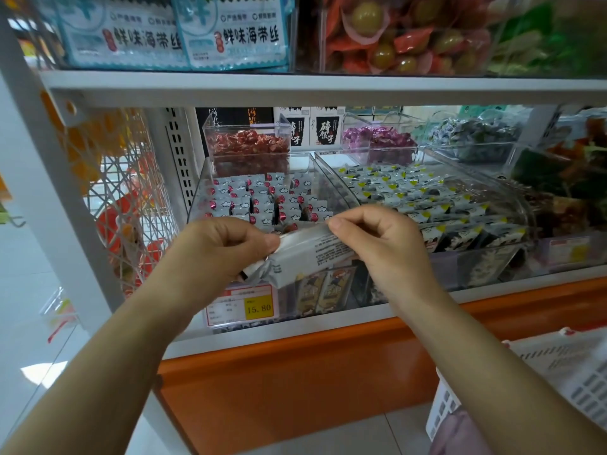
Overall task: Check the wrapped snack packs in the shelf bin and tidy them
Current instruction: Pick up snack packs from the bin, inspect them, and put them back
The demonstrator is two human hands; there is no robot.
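I hold one white wrapped snack pack (312, 254) with printed text in front of the clear shelf bin (200, 192). My left hand (226, 247) pinches its left end. My right hand (377, 241) pinches its upper right edge between thumb and forefinger. Behind the pack, the bin holds several rows of small white packs with red marks (262, 198), standing upright. The pack covers the front rows and part of the bin's front wall.
A yellow price tag reading 15.80 (241, 307) hangs on the bin front. A second clear bin (512, 198) of white, black and yellow packs stands to the right. Smaller candy tubs stand behind. A white shelf board (295, 83) runs above, a white basket (558, 382) stands at lower right.
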